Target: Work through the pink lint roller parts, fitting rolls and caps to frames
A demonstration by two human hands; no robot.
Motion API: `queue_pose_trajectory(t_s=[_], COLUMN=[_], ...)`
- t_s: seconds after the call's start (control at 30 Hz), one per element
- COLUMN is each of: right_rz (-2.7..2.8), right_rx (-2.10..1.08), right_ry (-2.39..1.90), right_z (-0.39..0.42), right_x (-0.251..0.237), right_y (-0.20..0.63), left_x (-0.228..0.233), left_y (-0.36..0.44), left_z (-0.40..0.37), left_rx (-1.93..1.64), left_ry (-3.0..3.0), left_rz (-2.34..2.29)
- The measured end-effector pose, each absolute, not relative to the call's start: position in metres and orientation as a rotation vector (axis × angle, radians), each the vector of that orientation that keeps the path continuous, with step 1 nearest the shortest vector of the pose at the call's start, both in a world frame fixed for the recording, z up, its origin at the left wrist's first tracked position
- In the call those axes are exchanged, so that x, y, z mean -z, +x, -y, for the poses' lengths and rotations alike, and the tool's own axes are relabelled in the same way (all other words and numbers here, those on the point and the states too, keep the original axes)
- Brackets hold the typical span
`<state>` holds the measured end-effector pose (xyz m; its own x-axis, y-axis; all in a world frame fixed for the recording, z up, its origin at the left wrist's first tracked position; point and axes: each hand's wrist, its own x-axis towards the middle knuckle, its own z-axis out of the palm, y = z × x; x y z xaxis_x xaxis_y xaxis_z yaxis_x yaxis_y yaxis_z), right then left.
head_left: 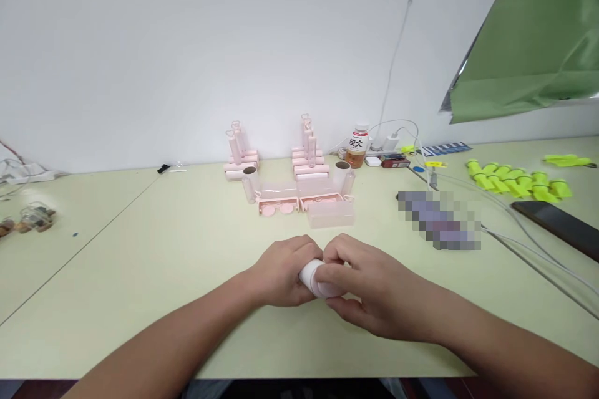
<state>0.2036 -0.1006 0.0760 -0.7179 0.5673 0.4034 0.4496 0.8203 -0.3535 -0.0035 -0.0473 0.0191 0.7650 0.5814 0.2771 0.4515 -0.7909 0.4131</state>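
Close to the front of the table, my left hand (292, 268) wraps around a white paper roll (310, 273), probably a lint roller refill. My right hand (369, 283) closes over the roll's right end, thumb and fingers pressed on it; the fingers hide part of that end. Just beyond my hands lie two opened pink cases (278, 204) with round cut-outs, and a translucent pink cover (331, 214) in front of the right one. Two upright rolls with dark cores, a left roll (253, 179) and a right roll (340, 176), stand behind, beside clear pink tubes.
Pink boxes (310, 169) with upright tubes stand in two groups by the wall. To the right are a labelled bottle (357, 146), cables, a pixelated object (437, 221), several neon yellow pieces (517, 179) and a black phone (559, 224). Small brown items (35, 218) lie far left.
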Motion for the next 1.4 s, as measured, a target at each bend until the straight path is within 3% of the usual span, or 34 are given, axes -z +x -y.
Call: queue_pose_trajectory(t_s=[0.1, 0.2, 0.33, 0.63, 1.4], right_rz=[2.302, 2.072, 2.096, 2.257, 2.258], right_rx=[-0.367, -0.245, -0.347, -0.489, -0.421], right_ry=[-0.857, -1.277, -1.477, -1.410, -1.392], right_z=[0.077, 0.042, 0.011, 0.014, 0.003], right_x=[-0.072, -0.059, -0.038, -0.033, -0.030], right_y=[0.221, 0.244, 0.260, 0.247, 0.250], left_x=[-0.022, -0.027, -0.029, -0.028, -0.029], left_y=[-0.004, -0.007, -0.010, -0.010, -0.009], left_z=[0.045, 0.041, 0.037, 0.037, 0.038], left_rx=[-0.565, -0.561, -0.534, -0.585, -0.584], left_ry=[2.592, 2.545, 2.498, 2.449, 2.447], left_rz=[-0.818, -0.843, -0.882, -0.913, -0.862])
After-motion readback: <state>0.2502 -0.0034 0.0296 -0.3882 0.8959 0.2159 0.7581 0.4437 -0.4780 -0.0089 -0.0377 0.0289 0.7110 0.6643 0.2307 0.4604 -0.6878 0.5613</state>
